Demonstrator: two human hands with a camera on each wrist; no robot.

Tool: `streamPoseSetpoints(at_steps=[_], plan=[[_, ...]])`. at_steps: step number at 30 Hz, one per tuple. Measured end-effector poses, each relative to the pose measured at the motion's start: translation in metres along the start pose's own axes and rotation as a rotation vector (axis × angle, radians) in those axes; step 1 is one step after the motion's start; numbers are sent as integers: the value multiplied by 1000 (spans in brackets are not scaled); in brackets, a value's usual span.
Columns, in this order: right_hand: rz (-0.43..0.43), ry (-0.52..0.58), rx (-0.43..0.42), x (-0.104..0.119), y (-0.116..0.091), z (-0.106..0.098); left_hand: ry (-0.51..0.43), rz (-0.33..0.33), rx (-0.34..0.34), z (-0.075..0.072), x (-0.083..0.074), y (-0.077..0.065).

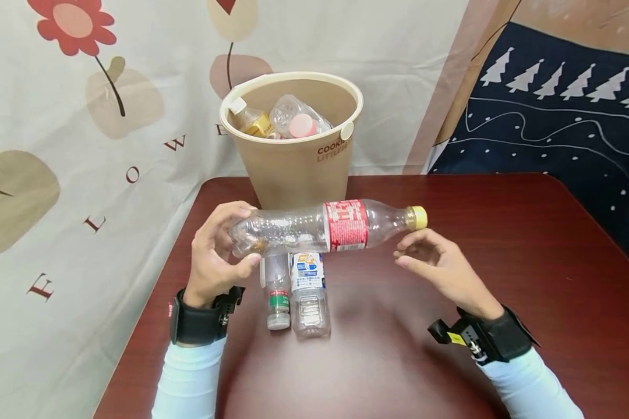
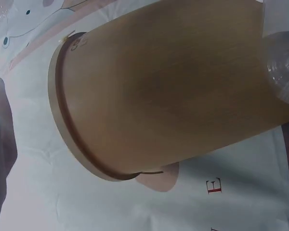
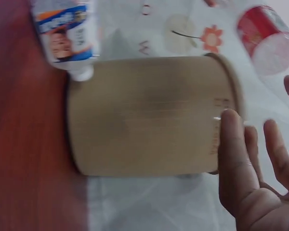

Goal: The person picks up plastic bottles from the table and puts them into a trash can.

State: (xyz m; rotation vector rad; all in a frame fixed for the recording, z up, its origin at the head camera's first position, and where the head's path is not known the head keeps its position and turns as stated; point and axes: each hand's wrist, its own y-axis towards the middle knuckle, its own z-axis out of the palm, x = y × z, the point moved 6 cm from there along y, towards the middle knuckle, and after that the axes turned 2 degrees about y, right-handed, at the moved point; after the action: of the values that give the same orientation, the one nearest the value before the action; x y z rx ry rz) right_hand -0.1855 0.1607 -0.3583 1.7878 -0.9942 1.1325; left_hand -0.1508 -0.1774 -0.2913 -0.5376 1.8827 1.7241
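A large clear plastic bottle [image 1: 293,230] with a red label [image 1: 347,225] and a yellow cap [image 1: 420,217] lies sideways above the table. My left hand [image 1: 217,250] grips it round its base, thumb in front and fingers behind. Just below the cap is my right hand [image 1: 432,259], its fingers relaxed and bent, holding nothing. In the right wrist view that hand [image 3: 260,187] shows spread fingers, with the red-labelled bottle [image 3: 257,33] beyond. Beneath the held bottle, a small bottle with a green label [image 1: 279,299] and a bottle with a blue-and-white label [image 1: 310,308] lie side by side, their far ends covered.
A tall beige bin [image 1: 299,174] stands at the back of the dark red table [image 1: 477,221]. Inside it are a bottle with a yellow label [image 1: 257,123] and a clear bottle with a pink cap [image 1: 301,124]. Behind hangs a patterned white cloth [image 1: 162,52].
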Motion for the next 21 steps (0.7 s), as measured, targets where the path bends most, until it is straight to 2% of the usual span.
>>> streamPoseSetpoints(at_steps=[6,10,15,18,21], plan=[[121,-170,175,-23,28,34,20,-34,-87,-7,-9,15],[159,-254,251,-31,57,62,90,-39,-142,-12,-24,39],[213,-328,315,-36,89,93,148,-28,-212,-18,-39,76],[254,-343,325,-40,104,105,241,-28,-250,-20,-42,97],[286,-357,311,-44,114,113,399,-51,-263,-20,-42,115]])
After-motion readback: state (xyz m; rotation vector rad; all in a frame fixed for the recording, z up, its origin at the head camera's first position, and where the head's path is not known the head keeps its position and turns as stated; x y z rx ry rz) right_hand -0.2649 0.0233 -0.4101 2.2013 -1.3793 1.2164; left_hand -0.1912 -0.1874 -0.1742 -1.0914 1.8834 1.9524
